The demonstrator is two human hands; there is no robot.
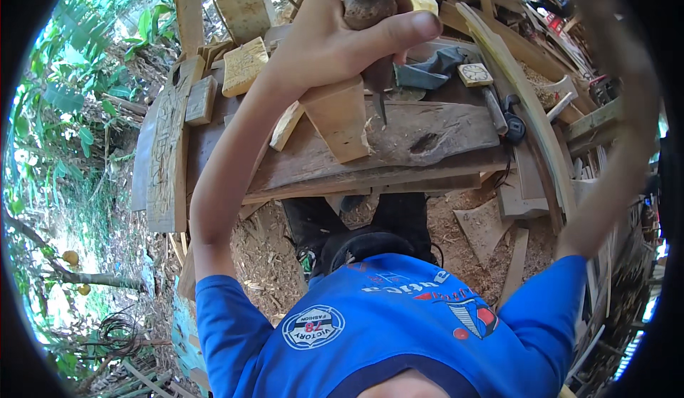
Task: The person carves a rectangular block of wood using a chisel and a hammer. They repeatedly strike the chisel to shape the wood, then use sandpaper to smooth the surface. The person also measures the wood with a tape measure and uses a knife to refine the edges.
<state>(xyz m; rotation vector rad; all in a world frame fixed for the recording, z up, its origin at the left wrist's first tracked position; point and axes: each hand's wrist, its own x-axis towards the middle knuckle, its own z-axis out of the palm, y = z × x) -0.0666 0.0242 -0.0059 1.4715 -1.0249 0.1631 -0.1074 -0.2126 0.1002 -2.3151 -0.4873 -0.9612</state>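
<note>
My left hand (335,45) is wrapped round the upright handle (368,3) of a chisel, whose narrow metal blade (380,106) points down beside a tapered pale wooden block (336,131). The block lies below my hand on a weathered plank (427,142) with a dark hollow in it. My right arm (605,191) is raised along the right side toward the upper rim, dim and smeared; I cannot make out its hand or anything in it. Near my left hand are a grey-green cloth (431,69), a small carved square piece (474,75) and a carved yellowish block (242,65).
A carved upright board (167,177) stands at the bench's left, with foliage (71,92) beyond. A long strip (527,106), a black tool (511,119) and stacked offcuts crowd the right. My legs stand below the bench among shavings (463,223) and scraps.
</note>
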